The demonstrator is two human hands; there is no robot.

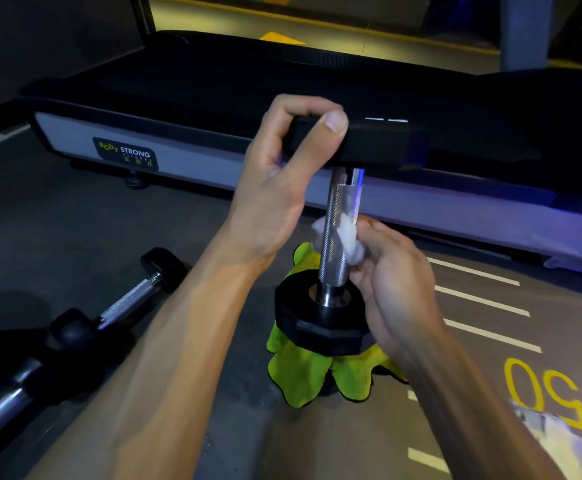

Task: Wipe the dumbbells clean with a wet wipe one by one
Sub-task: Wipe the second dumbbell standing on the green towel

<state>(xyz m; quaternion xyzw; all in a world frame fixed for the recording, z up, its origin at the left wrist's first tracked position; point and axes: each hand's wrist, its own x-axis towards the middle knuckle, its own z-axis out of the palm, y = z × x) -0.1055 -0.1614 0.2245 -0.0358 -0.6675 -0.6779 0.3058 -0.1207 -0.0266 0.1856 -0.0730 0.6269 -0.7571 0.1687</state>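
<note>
1. I am standing the dumbbell (331, 244) upright on the green cloth (303, 375); it looks heavy and rigid.
2. My left hand (282, 181) is clamping its top head, steadying it.
3. My right hand (393, 282) is pinching the soft wet wipe (350, 237) around the knurled handle.
4. Another dumbbell (116, 303) is lying left of the cloth.

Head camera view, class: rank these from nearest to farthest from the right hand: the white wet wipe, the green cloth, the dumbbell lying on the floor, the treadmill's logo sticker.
1. White wet wipe, in the right hand, pressed against the upright handle.
2. Green cloth, under the standing dumbbell's lower head.
3. Dumbbell lying on the floor, far left.
4. Logo sticker, upper left on the treadmill.
</note>
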